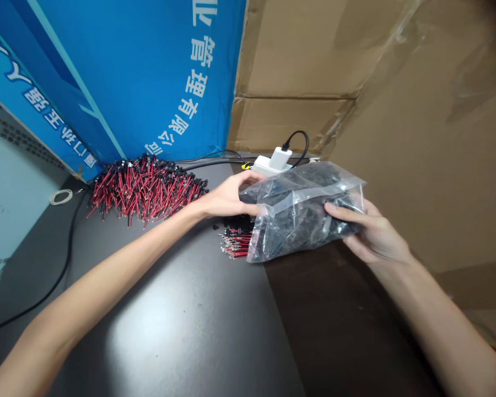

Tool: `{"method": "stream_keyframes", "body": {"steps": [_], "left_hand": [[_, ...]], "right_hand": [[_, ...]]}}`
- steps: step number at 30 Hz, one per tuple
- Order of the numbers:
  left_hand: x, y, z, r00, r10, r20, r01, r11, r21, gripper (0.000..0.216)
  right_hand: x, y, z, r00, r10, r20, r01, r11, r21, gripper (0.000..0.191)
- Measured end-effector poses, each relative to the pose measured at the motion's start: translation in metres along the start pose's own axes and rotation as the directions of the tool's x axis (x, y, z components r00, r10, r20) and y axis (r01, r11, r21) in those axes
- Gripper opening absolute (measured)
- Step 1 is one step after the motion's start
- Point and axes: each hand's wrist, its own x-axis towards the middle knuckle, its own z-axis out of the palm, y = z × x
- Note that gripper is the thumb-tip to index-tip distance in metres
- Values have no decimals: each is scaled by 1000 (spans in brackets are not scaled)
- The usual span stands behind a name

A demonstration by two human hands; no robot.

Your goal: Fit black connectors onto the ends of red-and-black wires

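Note:
Between my two hands is a clear plastic bag (303,212) with many small black parts inside, too jumbled to name. My left hand (233,196) grips the bag near its left end, fingers partly hidden behind the plastic. At the other end my right hand (374,231) is closed on the bag, thumb lying on its front. Below my left hand, a bundle of red and black wires (236,243) with bare silvery ends lies on the table, partly covered by the bag. A few tiny black bits lie beside it.
A large heap of red and black wires with black connectors (149,187) lies at the back left. Behind the bag is a white plug adapter (280,159) with a black cable. Blue printed board (149,71) and cardboard (297,49) wall the grey table (182,320). A black cable (68,248) runs left.

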Motion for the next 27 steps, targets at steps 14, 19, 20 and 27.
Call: {"method": "stream_keyframes", "body": {"steps": [14, 19, 20, 27], "left_hand": [[0, 3, 0, 998, 49, -43, -49, 999, 12, 57], [0, 5, -1, 997, 59, -59, -56, 997, 54, 58], [0, 4, -1, 996, 63, -69, -59, 997, 53, 57], [2, -1, 0, 995, 74, -64, -73, 997, 19, 58]], "right_hand": [[0, 1, 2, 1000, 0, 0, 0, 999, 35, 48], [-1, 1, 2, 1000, 11, -6, -11, 999, 51, 47], [-1, 2, 2, 1000, 11, -7, -11, 999, 52, 46], [2, 3, 4, 999, 31, -24, -29, 995, 97, 54]]}}
